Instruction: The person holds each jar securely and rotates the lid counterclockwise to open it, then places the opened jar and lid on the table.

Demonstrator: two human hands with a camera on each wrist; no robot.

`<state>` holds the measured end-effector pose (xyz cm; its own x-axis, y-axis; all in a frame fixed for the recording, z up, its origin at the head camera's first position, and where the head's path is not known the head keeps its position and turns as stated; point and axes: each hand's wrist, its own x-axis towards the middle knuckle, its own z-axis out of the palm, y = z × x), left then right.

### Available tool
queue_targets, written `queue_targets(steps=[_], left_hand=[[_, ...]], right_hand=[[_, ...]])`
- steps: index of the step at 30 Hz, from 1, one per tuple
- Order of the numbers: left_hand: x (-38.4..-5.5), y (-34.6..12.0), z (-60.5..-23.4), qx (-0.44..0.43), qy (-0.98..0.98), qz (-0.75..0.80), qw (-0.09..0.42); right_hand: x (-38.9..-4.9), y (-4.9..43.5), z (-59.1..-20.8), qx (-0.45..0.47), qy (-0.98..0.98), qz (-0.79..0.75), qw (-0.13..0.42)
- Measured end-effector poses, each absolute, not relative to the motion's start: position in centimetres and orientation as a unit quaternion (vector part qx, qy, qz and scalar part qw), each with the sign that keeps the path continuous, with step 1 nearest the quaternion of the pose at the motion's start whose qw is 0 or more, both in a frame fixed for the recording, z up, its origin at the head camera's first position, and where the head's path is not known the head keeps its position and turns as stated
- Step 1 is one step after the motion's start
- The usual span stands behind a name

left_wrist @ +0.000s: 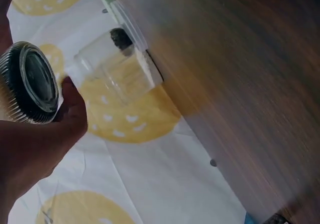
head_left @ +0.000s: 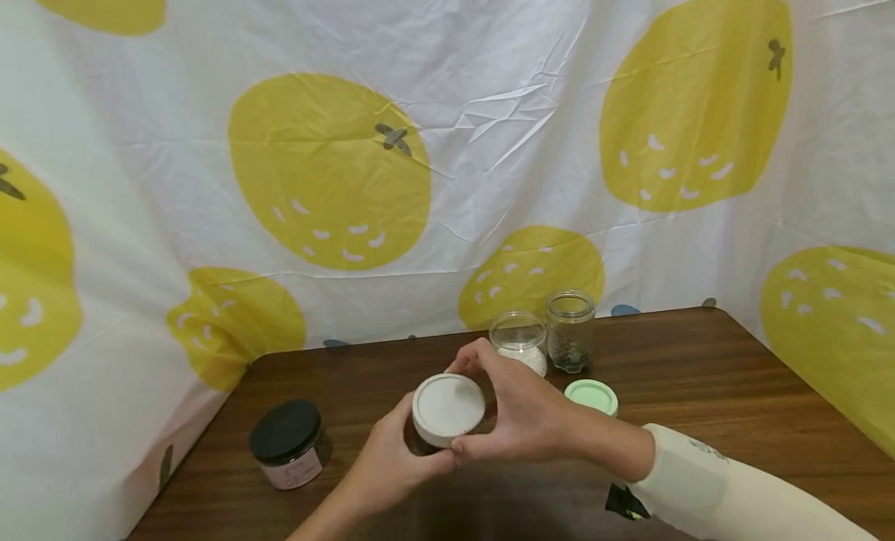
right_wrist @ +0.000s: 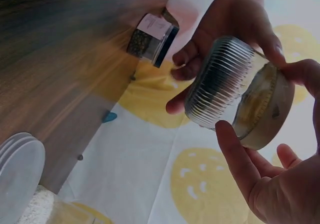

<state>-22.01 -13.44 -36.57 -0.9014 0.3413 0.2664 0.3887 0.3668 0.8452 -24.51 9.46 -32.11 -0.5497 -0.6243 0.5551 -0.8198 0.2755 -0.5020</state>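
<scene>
Above the table, my left hand (head_left: 391, 457) holds the body of a ribbed glass jar (right_wrist: 220, 81), which looks dark through its ribs. A round off-white lid (head_left: 448, 408) sits on the jar's mouth. My right hand (head_left: 523, 409) grips the lid from the far right side, thumb and fingers spread around its edge. In the left wrist view the jar's base (left_wrist: 40, 79) faces the camera. The jar is tilted in the right wrist view, with fingers of both hands around it.
Behind the hands stand a lidless jar of white grains (head_left: 523, 361) and a lidless jar of dark bits (head_left: 569, 347). A pale green lid (head_left: 591, 396) lies at right. At left stands a black-lidded jar (head_left: 287, 440) with a pink label. A lemon-print cloth (head_left: 447, 137) hangs behind the wooden table (head_left: 671, 370).
</scene>
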Motion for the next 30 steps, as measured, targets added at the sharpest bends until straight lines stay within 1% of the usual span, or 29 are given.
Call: queue_targets(steps=[3, 6, 13, 18, 22, 25, 27, 30], left_hand=[[-22.1, -13.3, -36.8, -0.233, -0.817, -0.528, 0.01], [-22.1, -13.1, -37.1, -0.24, -0.816, -0.525, 0.013], [-22.2, -12.2, -38.0, -0.236, -0.818, -0.52, 0.068], [-22.3, -11.9, -38.1, -0.229, -0.824, -0.512, 0.084], [-22.4, -11.7, -38.2, -0.223, -0.825, -0.51, 0.094], [-22.4, -11.7, -38.4, -0.213, -0.825, -0.511, 0.112], [-22.4, -11.5, -38.4, -0.208, -0.827, -0.507, 0.126], [-22.4, -11.3, -38.3, -0.202, -0.828, -0.505, 0.135]], right_hand=[[-24.5, 9.5, -32.2, 0.453, -0.79, 0.394, 0.124], [-24.5, 9.6, -32.3, 0.449, -0.79, 0.4, 0.118], [-24.6, 9.6, -32.1, 0.448, -0.796, 0.385, 0.131], [-24.7, 9.7, -32.2, 0.448, -0.798, 0.38, 0.133], [-24.7, 9.8, -31.9, 0.452, -0.804, 0.371, 0.11], [-24.7, 9.8, -31.4, 0.461, -0.813, 0.347, 0.076], [-24.6, 9.7, -30.9, 0.463, -0.826, 0.313, 0.064], [-24.4, 9.2, -30.4, 0.443, -0.859, 0.243, 0.083]])
